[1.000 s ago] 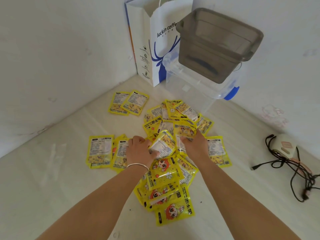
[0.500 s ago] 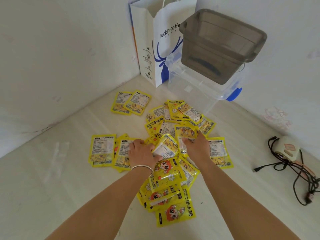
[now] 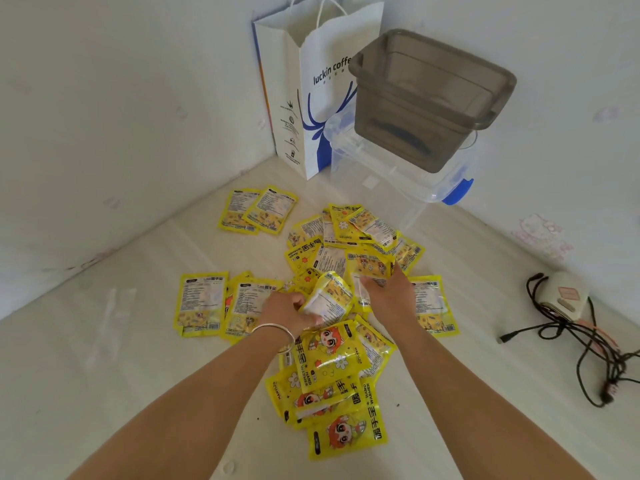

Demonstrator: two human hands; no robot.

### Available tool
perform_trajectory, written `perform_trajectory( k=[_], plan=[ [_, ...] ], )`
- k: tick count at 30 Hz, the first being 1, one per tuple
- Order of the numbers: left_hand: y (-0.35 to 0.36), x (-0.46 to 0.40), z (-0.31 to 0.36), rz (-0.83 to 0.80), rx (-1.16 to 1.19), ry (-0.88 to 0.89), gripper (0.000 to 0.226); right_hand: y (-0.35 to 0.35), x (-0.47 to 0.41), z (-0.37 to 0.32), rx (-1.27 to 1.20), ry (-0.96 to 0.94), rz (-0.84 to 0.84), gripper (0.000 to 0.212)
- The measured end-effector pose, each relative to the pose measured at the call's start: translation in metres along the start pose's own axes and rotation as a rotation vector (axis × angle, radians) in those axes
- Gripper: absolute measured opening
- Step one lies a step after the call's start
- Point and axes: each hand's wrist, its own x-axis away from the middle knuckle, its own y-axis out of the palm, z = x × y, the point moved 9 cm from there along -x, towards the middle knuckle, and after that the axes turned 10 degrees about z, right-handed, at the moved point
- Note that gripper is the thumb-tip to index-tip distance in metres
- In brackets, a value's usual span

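Note:
Several yellow hand-warmer packets (image 3: 341, 372) lie scattered in a loose pile on the pale floor. My left hand (image 3: 285, 310), with a silver bangle at the wrist, grips the lower edge of one bent packet (image 3: 329, 297) lifted off the pile. My right hand (image 3: 391, 294) pinches another packet (image 3: 370, 271) just to the right of it, thumb on top. Both forearms reach in from the bottom of the view.
A white and blue paper bag (image 3: 311, 98) stands in the corner. Beside it a grey tub (image 3: 429, 98) sits on a clear plastic box (image 3: 398, 181) with a blue latch. A small device with tangled black cables (image 3: 568, 323) lies on the floor at right.
Both hands have stayed on their packets in the middle of the pile. The camera has tilted down slightly, so the bag and tubs sit lower in view.

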Motion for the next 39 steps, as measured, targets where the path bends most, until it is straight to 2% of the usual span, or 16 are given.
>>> perform_trajectory(
  k=[4,6,10,11,13,17,20,26,29,32,36,39],
  plan=[
    [-0.027,-0.003,0.007,0.073,0.088,-0.002,0.019,-0.019,0.003,-0.005,-0.150,0.059,0.077,0.060],
    [-0.042,-0.004,0.009,0.134,0.204,-0.026,0.022,-0.027,0.009,-0.006,-0.250,0.100,0.104,0.058],
    [-0.056,0.006,0.027,0.157,0.439,0.012,0.022,-0.041,0.033,0.003,-0.613,0.270,0.159,0.010],
    [-0.056,0.013,0.035,0.135,0.483,0.044,0.018,-0.042,0.041,0.008,-0.692,0.325,0.167,0.006],
    [-0.047,0.027,0.046,0.071,0.548,0.100,0.011,-0.047,0.059,0.019,-0.818,0.395,0.179,0.010],
    [-0.011,0.053,0.060,-0.077,0.571,0.150,0.027,-0.067,0.102,0.052,-1.000,0.491,0.184,0.013],
    [0.029,0.086,0.078,-0.245,0.562,0.194,0.028,-0.092,0.140,0.086,-1.094,0.538,0.211,0.009],
    [0.131,0.190,0.113,-0.592,0.441,0.262,0.064,-0.160,0.227,0.181,-1.186,0.632,0.472,0.008],
    [0.182,0.258,0.133,-0.735,0.369,0.331,0.060,-0.196,0.277,0.237,-1.235,0.696,0.612,0.015],
    [0.231,0.331,0.144,-0.861,0.287,0.421,0.061,-0.227,0.331,0.293,-1.312,0.758,0.744,0.012],
    [0.298,0.414,0.143,-0.949,0.199,0.487,0.058,-0.262,0.397,0.364,-1.362,0.823,0.896,0.013],
    [0.345,0.472,0.135,-1.003,0.156,0.487,0.060,-0.277,0.446,0.417,-1.344,0.947,0.953,0.011]
  ],
)
